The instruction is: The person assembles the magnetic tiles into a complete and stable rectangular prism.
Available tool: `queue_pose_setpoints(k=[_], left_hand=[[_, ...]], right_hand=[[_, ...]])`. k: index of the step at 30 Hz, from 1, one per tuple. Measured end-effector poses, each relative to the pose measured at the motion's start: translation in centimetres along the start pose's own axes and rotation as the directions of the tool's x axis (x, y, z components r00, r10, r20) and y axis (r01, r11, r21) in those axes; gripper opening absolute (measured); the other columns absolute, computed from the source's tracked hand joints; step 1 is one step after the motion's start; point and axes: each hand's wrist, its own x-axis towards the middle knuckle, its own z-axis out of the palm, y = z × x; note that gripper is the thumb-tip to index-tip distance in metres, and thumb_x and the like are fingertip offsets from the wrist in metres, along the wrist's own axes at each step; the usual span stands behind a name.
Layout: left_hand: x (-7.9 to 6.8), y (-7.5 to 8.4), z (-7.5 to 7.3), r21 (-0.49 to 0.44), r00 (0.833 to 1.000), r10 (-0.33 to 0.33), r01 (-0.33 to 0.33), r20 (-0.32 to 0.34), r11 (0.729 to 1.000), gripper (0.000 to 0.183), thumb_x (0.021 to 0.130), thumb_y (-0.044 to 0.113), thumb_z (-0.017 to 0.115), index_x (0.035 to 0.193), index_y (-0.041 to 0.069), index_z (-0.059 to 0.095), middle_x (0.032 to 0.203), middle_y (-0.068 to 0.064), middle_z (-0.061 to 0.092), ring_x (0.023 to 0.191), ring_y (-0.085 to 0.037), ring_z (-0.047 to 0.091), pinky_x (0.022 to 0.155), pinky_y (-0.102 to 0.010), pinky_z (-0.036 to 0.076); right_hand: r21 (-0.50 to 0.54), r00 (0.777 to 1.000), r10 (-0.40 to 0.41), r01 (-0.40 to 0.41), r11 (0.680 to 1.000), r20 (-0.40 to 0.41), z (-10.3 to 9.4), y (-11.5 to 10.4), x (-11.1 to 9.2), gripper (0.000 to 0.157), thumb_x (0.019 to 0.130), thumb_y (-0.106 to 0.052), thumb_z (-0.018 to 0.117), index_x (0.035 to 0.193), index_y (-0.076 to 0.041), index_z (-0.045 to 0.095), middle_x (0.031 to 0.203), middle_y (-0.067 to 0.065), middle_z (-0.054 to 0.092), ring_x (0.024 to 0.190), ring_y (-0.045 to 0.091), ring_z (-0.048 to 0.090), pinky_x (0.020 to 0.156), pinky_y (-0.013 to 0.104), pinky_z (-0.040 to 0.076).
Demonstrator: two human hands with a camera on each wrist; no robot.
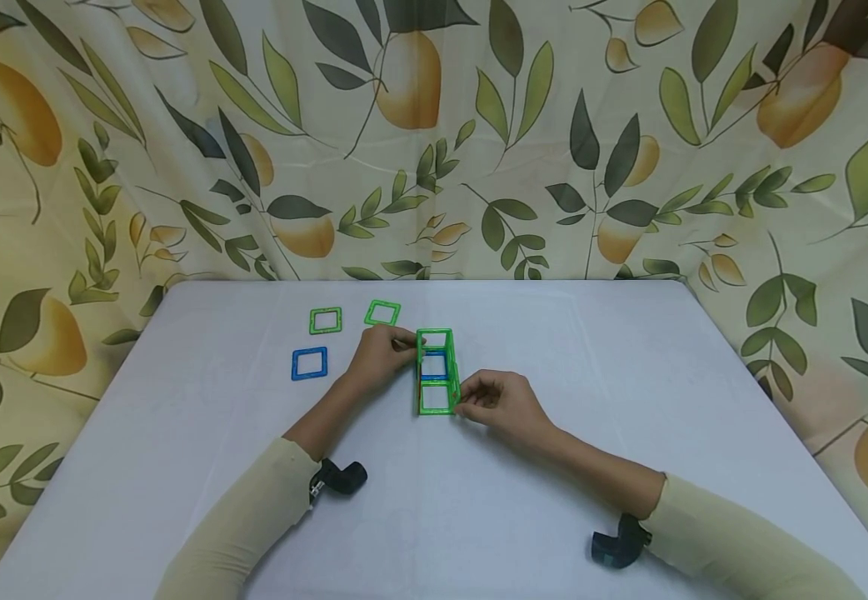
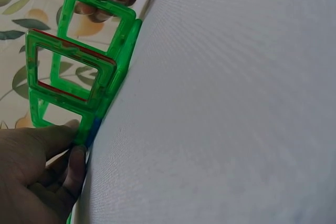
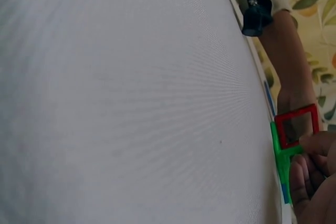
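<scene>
Near the middle of the table, square magnetic tiles form a small structure [image 1: 435,382]: a row of green and blue tiles lies flat, with tiles standing along its two long sides. My left hand [image 1: 380,358] pinches a green tile at the far left end. At the near right end my right hand [image 1: 505,404] pinches an upright green tile. In the left wrist view, a red-edged green tile [image 2: 107,80] stands between the hands. A red tile [image 3: 280,129] stands upright beside my right hand in the right wrist view; its fingertips partly hide the tiles there.
Left of the structure lie a loose blue tile [image 1: 295,367] and a loose green tile [image 1: 326,332]. Another green tile [image 1: 385,302] lies just beyond my left hand. The white table [image 1: 591,333] ends at a leaf-and-fruit curtain [image 1: 509,175].
</scene>
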Motion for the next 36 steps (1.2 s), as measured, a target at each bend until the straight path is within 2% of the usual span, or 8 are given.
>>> queue_pose_setpoints(k=[12, 18, 23, 29, 36], left_hand=[[-0.2, 0.2, -0.1, -0.003, 1.000, -0.001, 0.001, 0.000, 1.000, 0.021, 0.094, 0.013, 0.081, 0.112, 0.003, 0.081, 0.098, -0.005, 0.080, 0.092, -0.018, 0.072, 0.081, -0.034, 0.057], [-0.1, 0.2, 0.0, -0.010, 1.000, 0.003, -0.003, -0.001, 1.000, 0.018, 0.094, 0.013, 0.081, 0.111, 0.005, 0.082, 0.098, -0.004, 0.080, 0.090, -0.017, 0.072, 0.080, -0.034, 0.058], [-0.2, 0.3, -0.1, -0.022, 1.000, 0.003, -0.003, 0.006, 1.000, 0.019, 0.094, 0.012, 0.080, 0.112, 0.004, 0.081, 0.100, -0.005, 0.079, 0.090, -0.016, 0.072, 0.080, -0.033, 0.057], [-0.2, 0.3, -0.1, -0.029, 1.000, 0.015, -0.015, -0.014, 0.999, 0.019, 0.094, 0.008, 0.080, 0.112, 0.003, 0.081, 0.102, -0.006, 0.079, 0.090, -0.018, 0.071, 0.081, -0.034, 0.058], [-0.1, 0.5, 0.1, -0.024, 1.000, 0.008, -0.009, -0.021, 1.000, 0.020, 0.094, 0.008, 0.079, 0.113, 0.001, 0.080, 0.103, -0.008, 0.078, 0.092, -0.020, 0.069, 0.081, -0.035, 0.057]], right_hand=[[-0.007, 1.000, -0.011, 0.011, 1.000, -0.016, 0.1, 0.2, -0.2, 0.016, 0.086, 0.002, 0.084, 0.099, 0.004, 0.075, 0.086, 0.006, 0.073, 0.074, 0.019, 0.066, 0.066, 0.022, 0.054], [-0.031, 1.000, -0.001, 0.001, 1.000, 0.003, -0.1, 0.0, -0.2, 0.017, 0.086, 0.002, 0.084, 0.100, 0.002, 0.074, 0.088, 0.005, 0.072, 0.076, 0.019, 0.066, 0.068, 0.023, 0.055], [-0.089, 1.000, -0.018, 0.018, 0.996, 0.005, -0.6, 0.0, -0.1, 0.017, 0.086, 0.009, 0.075, 0.100, 0.000, 0.074, 0.092, 0.004, 0.073, 0.079, 0.019, 0.065, 0.070, 0.024, 0.056], [-0.124, 0.998, -0.017, 0.011, 0.992, -0.054, -1.3, 0.5, 0.8, 0.020, 0.086, 0.010, 0.065, 0.101, -0.001, 0.074, 0.095, 0.005, 0.074, 0.080, 0.019, 0.063, 0.069, 0.024, 0.053], [-0.109, 0.990, 0.059, -0.073, 0.991, -0.124, -1.7, 1.0, 2.6, 0.023, 0.090, 0.009, 0.062, 0.112, 0.004, 0.070, 0.102, 0.010, 0.072, 0.094, 0.023, 0.065, 0.076, 0.023, 0.054]])
